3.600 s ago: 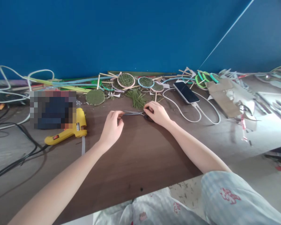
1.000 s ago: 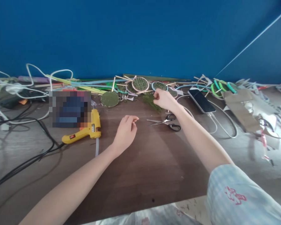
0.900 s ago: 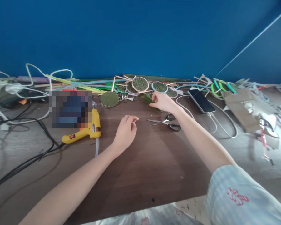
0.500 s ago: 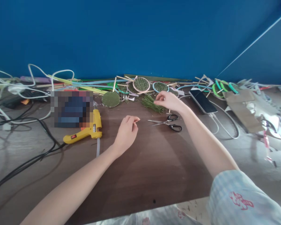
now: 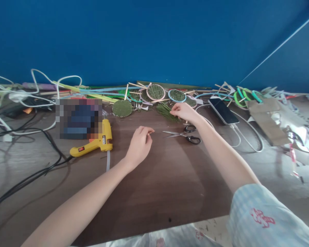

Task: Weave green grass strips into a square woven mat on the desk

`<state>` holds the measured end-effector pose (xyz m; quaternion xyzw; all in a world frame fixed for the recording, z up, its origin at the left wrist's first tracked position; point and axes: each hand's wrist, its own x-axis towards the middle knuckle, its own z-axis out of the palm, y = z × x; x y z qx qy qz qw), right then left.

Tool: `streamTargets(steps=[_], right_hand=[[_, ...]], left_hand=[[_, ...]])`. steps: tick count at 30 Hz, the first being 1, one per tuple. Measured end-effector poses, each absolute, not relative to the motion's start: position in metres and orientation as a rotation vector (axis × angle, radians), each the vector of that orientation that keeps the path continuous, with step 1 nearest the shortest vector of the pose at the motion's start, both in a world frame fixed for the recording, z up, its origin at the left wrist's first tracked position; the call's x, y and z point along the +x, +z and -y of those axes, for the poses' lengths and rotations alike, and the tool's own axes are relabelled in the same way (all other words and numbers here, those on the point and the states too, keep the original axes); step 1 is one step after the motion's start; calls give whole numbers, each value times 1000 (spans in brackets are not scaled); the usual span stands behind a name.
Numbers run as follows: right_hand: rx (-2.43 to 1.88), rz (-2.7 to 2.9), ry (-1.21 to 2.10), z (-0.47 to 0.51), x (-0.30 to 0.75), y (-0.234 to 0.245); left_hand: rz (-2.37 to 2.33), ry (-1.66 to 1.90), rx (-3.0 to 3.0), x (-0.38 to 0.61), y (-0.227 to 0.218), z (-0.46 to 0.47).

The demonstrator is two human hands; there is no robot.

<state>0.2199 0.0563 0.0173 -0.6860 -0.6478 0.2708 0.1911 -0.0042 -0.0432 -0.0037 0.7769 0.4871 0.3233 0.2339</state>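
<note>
My right hand (image 5: 184,112) pinches at a small bundle of thin green strips (image 5: 164,110) lying on the brown table. Its fingertips cover part of the bundle. Over the middle of the table, my left hand (image 5: 139,145) is closed, thumb and fingers drawn together; a speck shows at the fingertips, too small to name. Between the hands lies a pair of black-handled scissors (image 5: 182,134), blades slightly apart and pointing left. Round green-covered discs lie behind: a plain one (image 5: 122,108), one with a pink rim (image 5: 156,93) and one with a blue rim (image 5: 177,95).
A yellow glue gun (image 5: 103,140) with a clear glue stick lies left of my left hand, and black cables (image 5: 48,168) run from it. On the right are a phone (image 5: 223,110) with a white cable and a cardboard piece (image 5: 266,120). A blue wall (image 5: 154,41) stands behind.
My right hand has shifted slightly right and down at the green strips, which now look more gathered. My left hand has stayed almost still.
</note>
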Motion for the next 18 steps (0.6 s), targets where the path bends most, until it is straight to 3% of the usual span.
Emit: streamTargets(steps=[18], right_hand=[[-1927,1687,623,-55,213,23]], left_hand=[[-1344,880,2109,-3,-3,43]])
